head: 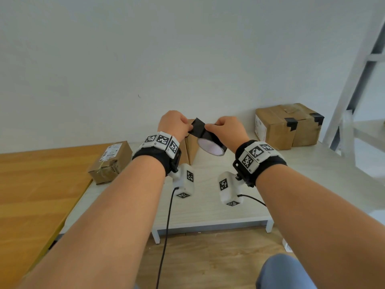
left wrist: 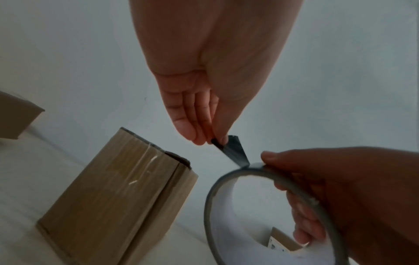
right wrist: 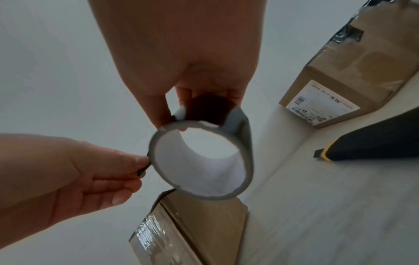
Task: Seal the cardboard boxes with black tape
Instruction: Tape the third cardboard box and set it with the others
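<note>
Both hands are raised above the pale table [head: 208, 205]. My right hand [head: 226, 130] grips a roll of black tape [head: 211, 146] with a white core [left wrist: 260, 215] [right wrist: 201, 161]. My left hand [head: 177, 124] pinches the free end of the tape [head: 196, 127] [left wrist: 233, 150], a short strip pulled off the roll. Below and behind the hands stands an upright cardboard box [head: 191, 149] [left wrist: 118, 193] [right wrist: 192, 231], mostly hidden in the head view.
Two cardboard boxes with black tape on them [head: 289, 126] stand at the back right by the wall. A small box with a label [head: 111, 161] lies at the left, beside an orange wooden table [head: 37, 184]. A metal frame [head: 354, 80] leans at the far right.
</note>
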A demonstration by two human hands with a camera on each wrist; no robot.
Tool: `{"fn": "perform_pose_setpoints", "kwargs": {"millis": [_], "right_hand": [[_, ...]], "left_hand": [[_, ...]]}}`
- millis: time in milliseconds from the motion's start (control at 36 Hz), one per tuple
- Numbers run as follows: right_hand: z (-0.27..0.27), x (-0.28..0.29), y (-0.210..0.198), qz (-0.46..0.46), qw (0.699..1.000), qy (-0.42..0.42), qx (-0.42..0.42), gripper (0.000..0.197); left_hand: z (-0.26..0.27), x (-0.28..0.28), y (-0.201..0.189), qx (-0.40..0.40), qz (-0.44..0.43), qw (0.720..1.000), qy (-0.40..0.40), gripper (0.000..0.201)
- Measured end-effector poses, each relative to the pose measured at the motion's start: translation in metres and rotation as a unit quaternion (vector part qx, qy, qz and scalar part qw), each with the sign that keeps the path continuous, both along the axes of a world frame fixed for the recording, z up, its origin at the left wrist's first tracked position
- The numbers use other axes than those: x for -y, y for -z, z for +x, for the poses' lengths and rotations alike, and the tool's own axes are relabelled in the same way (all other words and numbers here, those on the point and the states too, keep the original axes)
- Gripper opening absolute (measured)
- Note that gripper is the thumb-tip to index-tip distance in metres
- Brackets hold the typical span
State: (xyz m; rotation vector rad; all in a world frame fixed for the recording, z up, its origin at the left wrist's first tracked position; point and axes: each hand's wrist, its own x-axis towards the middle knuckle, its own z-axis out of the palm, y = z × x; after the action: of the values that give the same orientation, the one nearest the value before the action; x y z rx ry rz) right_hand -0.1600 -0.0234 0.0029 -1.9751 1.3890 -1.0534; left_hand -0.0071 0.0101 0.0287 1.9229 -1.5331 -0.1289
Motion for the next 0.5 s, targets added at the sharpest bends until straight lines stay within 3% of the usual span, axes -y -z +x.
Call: {"fn": "perform_pose_setpoints", "kwargs": {"millis": [167,306,417,500], "right_hand": [[0.011,0.002,-0.007,-0.019,0.999,-0.003,0.031,0.034],[0.019,0.005,-0.014,-0.033,0.999,-0.011,0.023,0.029],[0.026,0.008,-0.017,-0.050,0.999,-0.009,0.010,0.037],[0.030,0.012,-0.016,-0.039,0.999,0.003,-0.016,0.037]], "left_hand": [[0.006,-0.002,-0.008,-0.019,-0.022,1.000,0.002,0.018],[0.012,-0.001,-0.008,-0.020,-0.017,1.000,0.008,0.020],[0.015,0.004,-0.004,-0.003,0.000,1.000,0.005,0.045],[0.014,0.003,-0.004,0.002,0.006,1.000,0.014,0.049]]}}
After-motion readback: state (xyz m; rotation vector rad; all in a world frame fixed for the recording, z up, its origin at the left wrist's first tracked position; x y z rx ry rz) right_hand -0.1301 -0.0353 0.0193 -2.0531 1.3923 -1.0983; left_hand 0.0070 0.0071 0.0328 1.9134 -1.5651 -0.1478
